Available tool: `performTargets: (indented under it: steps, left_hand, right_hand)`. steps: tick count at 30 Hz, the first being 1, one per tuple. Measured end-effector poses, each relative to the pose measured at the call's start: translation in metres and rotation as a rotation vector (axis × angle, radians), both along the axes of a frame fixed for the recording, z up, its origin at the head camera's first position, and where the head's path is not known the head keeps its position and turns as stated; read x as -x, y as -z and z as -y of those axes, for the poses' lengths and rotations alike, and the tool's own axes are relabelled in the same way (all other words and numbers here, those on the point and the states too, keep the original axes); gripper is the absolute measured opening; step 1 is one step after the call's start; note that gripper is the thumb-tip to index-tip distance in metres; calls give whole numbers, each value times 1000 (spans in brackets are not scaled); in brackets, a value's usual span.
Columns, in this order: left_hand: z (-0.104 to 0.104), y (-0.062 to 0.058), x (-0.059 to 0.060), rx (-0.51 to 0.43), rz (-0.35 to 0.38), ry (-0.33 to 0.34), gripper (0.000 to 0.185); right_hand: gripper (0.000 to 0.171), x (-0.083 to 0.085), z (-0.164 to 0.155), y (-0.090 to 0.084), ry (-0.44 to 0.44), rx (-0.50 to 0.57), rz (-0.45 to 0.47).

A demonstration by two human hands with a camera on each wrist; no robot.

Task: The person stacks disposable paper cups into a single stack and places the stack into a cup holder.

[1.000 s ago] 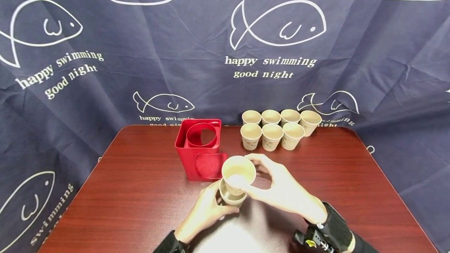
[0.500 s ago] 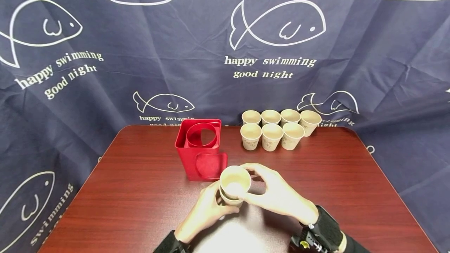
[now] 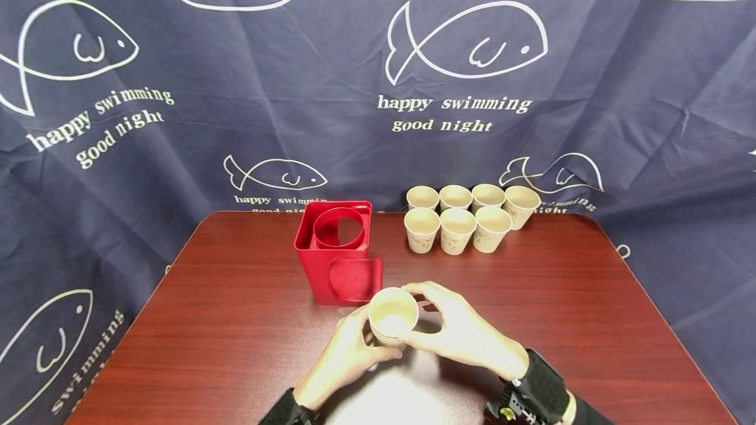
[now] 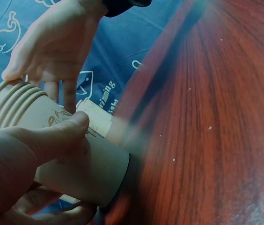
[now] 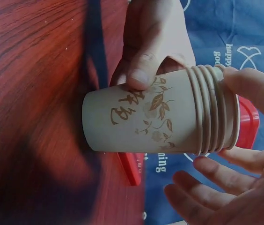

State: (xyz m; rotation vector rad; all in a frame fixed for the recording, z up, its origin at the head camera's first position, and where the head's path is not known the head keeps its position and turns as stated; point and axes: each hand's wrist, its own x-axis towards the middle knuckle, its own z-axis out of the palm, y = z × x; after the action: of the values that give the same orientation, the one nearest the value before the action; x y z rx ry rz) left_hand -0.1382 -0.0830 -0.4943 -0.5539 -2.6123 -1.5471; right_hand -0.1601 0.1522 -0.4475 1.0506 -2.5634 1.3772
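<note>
A nested stack of paper cups (image 3: 392, 317) stands at the front middle of the table, mouth up. Several rims sit close together in the right wrist view, and brown leaf print marks the outer cup (image 5: 136, 117). My left hand (image 3: 344, 354) grips the stack's lower body, its thumb (image 4: 59, 140) lying across the printed side. At the top, my right hand (image 3: 463, 332) holds the uppermost paper cup by its rim between thumb and fingers (image 5: 225, 178). That cup is seated down in the others, so most of its wall is hidden.
Behind the stack to the left is a red box (image 3: 336, 274) with a round ring in its top and a side plate. Several single paper cups (image 3: 457, 231) stand in two rows at the back right. A blue fish-print cloth (image 3: 354, 84) hangs behind the table.
My right hand has lowered the top paper cup into the stack, moving down and slightly left. My left hand stays round the stack; the red box and back cups are unmoved.
</note>
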Motion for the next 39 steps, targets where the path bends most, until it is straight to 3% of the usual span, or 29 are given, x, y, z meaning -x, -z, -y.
performTargets:
  steps: [10, 22, 30, 39]
  left_hand:
    - [0, -1, -1, -1, 33, -10, 76]
    - [-1, -1, -1, -21, 15, -5, 74]
    - [-1, -1, -1, -22, 9, 0, 77]
    - [-1, 0, -2, 16, 1, -20, 77]
  right_hand:
    - [59, -1, 1, 4, -19, 5, -1]
    - [61, -1, -1, 4, -13, -43, -10]
    - [72, -7, -8, -1, 116, -247, -228]
    - [76, 1, -27, -2, 198, -328, -408]
